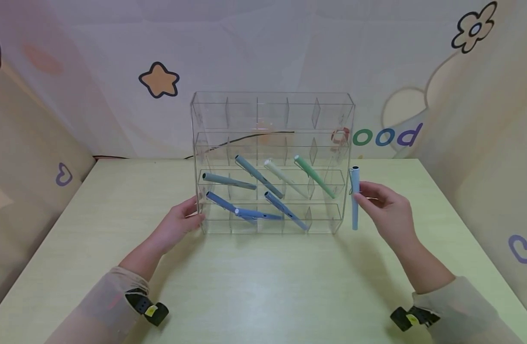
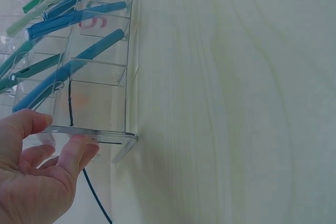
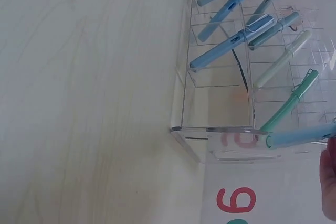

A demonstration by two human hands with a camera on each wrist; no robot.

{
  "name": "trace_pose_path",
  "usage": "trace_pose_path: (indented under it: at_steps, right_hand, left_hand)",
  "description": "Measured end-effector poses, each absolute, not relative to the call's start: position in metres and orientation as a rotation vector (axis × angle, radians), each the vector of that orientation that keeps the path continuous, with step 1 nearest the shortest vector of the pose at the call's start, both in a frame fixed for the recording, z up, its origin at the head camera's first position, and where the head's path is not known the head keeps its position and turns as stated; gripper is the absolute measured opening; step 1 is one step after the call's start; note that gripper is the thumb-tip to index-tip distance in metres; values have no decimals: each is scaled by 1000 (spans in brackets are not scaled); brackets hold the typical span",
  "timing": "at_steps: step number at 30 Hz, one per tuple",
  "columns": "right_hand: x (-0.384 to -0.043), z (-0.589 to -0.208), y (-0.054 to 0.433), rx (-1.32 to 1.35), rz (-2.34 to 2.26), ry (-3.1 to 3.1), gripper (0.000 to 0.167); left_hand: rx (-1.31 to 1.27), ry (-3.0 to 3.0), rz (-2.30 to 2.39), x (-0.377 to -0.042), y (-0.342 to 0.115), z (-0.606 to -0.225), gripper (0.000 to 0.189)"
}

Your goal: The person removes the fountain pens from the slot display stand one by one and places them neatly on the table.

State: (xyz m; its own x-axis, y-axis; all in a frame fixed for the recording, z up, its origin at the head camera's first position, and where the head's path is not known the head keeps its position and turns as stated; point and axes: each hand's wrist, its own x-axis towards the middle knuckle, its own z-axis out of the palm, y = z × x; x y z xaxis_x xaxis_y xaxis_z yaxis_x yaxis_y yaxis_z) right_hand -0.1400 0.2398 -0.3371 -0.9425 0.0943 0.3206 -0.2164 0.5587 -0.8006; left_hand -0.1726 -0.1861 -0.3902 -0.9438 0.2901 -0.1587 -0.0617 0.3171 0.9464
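Observation:
A clear acrylic pen rack [image 1: 269, 234] with rows of compartments stands upright on the table. My left hand [image 1: 183, 220] holds its left side wall near the bottom, thumb and fingers at the edge in the left wrist view. Just off the right side wall, my right hand [image 1: 386, 208] pinches a light blue pen [image 1: 355, 215], cap up and nearly vertical. Several pens lean in the two lower rows: blue pens [image 1: 289, 212] at the bottom, and above them grey-teal pens [image 1: 229, 180], a pale green pen [image 1: 285, 177] and a green pen [image 1: 315, 177].
The pale wooden table [image 1: 263, 296] reaches a patterned cloth backdrop [image 1: 263, 48] behind the rack, with more cloth at both sides. A thin dark cord [image 2: 97, 195] runs behind the rack. Each sleeve carries a black wrist camera [image 1: 147, 306].

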Motion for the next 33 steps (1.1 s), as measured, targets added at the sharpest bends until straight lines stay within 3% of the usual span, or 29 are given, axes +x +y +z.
trace_pose_path:
  at_steps: [19, 33]
  right_hand:
    - [-159, -360, 276, -160, 1583, -2530, 52]
    - [-187, -389, 285, -109, 1598, -2745, 52]
  left_hand:
    - [246, 2302, 1672, -172, -187, -393, 62]
    - [236, 2309, 1651, -171, -187, -392, 62]
